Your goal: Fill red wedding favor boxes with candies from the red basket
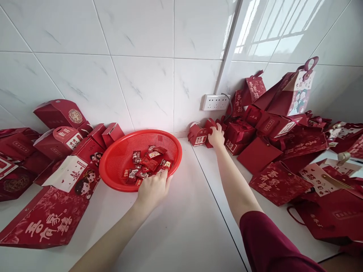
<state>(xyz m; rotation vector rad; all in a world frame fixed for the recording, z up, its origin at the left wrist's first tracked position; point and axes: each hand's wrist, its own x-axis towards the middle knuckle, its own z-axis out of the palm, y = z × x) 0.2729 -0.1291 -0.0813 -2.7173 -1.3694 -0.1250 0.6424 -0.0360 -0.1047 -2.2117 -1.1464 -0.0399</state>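
My left hand (pixel 153 187) lies over the near right rim of a red plastic basket (pixel 112 184). Its fingers reach inside and its thumb sits outside, closed on the rim; the fingertips are partly hidden. Several red-wrapped sweets (pixel 149 163) lie in the basket, some right by those fingers. Stretched out toward the wall, my right hand (pixel 217 135) is closed on a small red gift box (pixel 209 124). That box stands beside another small red box (pixel 197 133) with a white label.
Red gift boxes (pixel 61 141) crowd the left of the white counter (pixel 176 226). On the right, handled gift boxes (pixel 280 181) are piled up, some leaning. A power strip (pixel 216 102) is on the tiled wall behind my right hand. A dark seam runs along the counter.
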